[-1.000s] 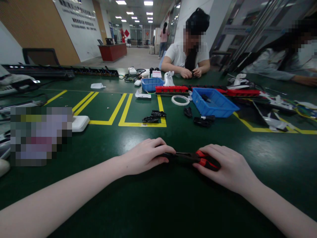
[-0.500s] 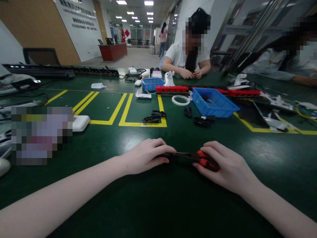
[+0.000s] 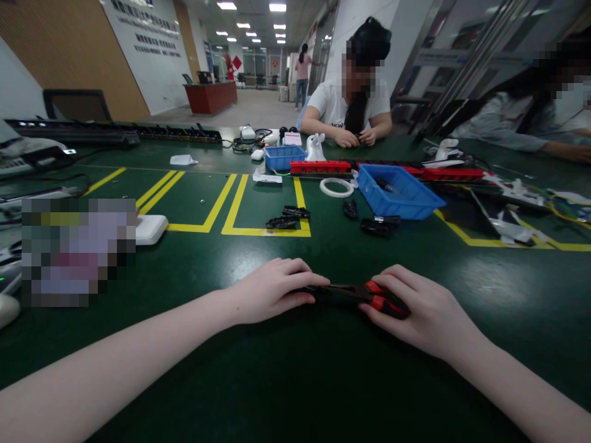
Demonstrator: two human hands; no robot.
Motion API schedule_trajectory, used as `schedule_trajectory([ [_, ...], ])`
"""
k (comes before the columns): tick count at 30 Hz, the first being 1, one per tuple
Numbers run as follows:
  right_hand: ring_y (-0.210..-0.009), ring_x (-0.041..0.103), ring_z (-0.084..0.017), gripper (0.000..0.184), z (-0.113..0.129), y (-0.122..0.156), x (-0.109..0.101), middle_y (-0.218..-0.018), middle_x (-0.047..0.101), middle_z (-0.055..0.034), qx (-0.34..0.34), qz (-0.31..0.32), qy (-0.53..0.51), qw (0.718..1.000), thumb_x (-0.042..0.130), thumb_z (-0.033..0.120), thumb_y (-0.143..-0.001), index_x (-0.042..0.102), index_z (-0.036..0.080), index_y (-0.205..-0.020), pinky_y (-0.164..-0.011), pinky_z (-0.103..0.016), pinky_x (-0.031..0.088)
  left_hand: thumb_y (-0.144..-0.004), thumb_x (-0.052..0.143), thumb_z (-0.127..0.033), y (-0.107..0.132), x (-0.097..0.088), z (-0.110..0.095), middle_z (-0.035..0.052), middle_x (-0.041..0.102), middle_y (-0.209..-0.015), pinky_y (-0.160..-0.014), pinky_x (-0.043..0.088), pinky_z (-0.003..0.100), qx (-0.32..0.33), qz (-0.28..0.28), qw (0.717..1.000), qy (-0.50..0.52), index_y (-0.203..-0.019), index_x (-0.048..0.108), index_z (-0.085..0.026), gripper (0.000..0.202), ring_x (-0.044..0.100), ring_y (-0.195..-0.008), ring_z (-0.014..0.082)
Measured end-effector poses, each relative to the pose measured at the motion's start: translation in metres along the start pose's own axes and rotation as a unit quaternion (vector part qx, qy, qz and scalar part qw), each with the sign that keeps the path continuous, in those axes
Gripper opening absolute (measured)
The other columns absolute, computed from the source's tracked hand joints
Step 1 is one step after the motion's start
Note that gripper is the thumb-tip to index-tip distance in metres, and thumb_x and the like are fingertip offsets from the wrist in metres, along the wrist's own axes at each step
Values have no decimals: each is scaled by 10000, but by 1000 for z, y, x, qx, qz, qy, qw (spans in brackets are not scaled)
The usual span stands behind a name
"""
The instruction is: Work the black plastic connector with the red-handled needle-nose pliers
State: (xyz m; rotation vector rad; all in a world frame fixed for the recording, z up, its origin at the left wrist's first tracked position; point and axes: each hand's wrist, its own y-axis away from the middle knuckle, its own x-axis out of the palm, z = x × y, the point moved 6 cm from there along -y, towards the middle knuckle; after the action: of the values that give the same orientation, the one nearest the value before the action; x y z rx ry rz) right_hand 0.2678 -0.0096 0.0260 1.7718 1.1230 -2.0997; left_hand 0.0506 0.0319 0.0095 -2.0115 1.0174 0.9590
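Both my hands rest on the green table close in front of me. My right hand is closed around the red-and-black handles of a pair of pliers lying flat. The pliers' dark jaws point left, where my left hand is curled over a small black part at their tip. Most of that part is hidden under my fingers.
Loose black parts lie on the yellow floor-style lines ahead, others beside a blue bin. Behind are a smaller blue bin, a red strip, a white tape ring and a white box. Two people sit across.
My hands have hardly moved; the right fingers shifted slightly on the pliers' handles. The person across the table moved a little.
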Motion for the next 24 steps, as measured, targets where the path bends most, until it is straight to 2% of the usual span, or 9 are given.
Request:
schedule_trajectory([
  [10, -725, 657, -203, 276, 1, 0, -1, -938, 664, -107, -20, -12, 29, 999, 577, 412, -944, 623, 147, -1005, -614, -323, 520, -1005, 568, -238, -1, 0, 3, 78, 625, -1234, -930, 505, 388, -13, 8, 999, 40, -1253, 587, -200, 251, 600, -1102, 223],
  [18, -723, 652, -201, 291, 7, -1, -1, -923, 667, -113, -48, -14, 42, 998, 537, 418, -969, 611, 139, -1003, -612, -322, 520, -989, 546, -150, 0, -2, 4, 80, 570, -1362, -1070, 430, 470, -6, 5, 999, 33, -1238, 640, -240, 280, 507, -1275, 256],
  [24, -729, 649, -199, 292, 10, -2, -2, -935, 667, -117, -51, -17, 34, 998, 537, 416, -970, 608, 136, -1015, -614, -322, 526, -961, 497, -62, 0, -5, 2, 62, 556, -1413, -1135, 373, 475, 0, -13, 999, 40, -1207, 663, -232, 342, 438, -1355, 256],
])
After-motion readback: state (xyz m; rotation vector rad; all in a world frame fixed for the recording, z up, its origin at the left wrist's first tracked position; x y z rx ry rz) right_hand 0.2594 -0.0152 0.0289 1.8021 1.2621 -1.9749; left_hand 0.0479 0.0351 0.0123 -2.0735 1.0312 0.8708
